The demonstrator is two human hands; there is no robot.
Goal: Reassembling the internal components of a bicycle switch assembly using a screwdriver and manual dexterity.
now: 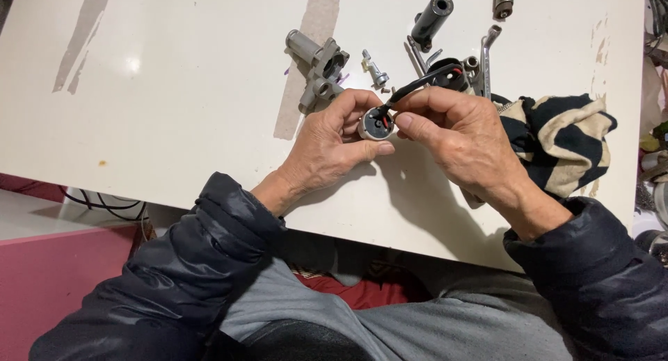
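You are holding one small round part (376,123) with both hands, just above the white surface (174,89). Your left hand (327,148) is pinching the round part between thumb and fingers. Your right hand (463,135) is pinching it from the other side, with the thumb pressing near its rim. The round part is grey outside and black inside, with a bit of red showing. One black cable (417,86) is running out of the round part, away from you. Beyond the round part, one grey metal block (319,67) is lying on the surface. Beside it one small silver piece (375,71) is lying. One black tube (431,18) is resting farther off. One striped cloth (560,142) is sitting right of the round part, touching your right hand.
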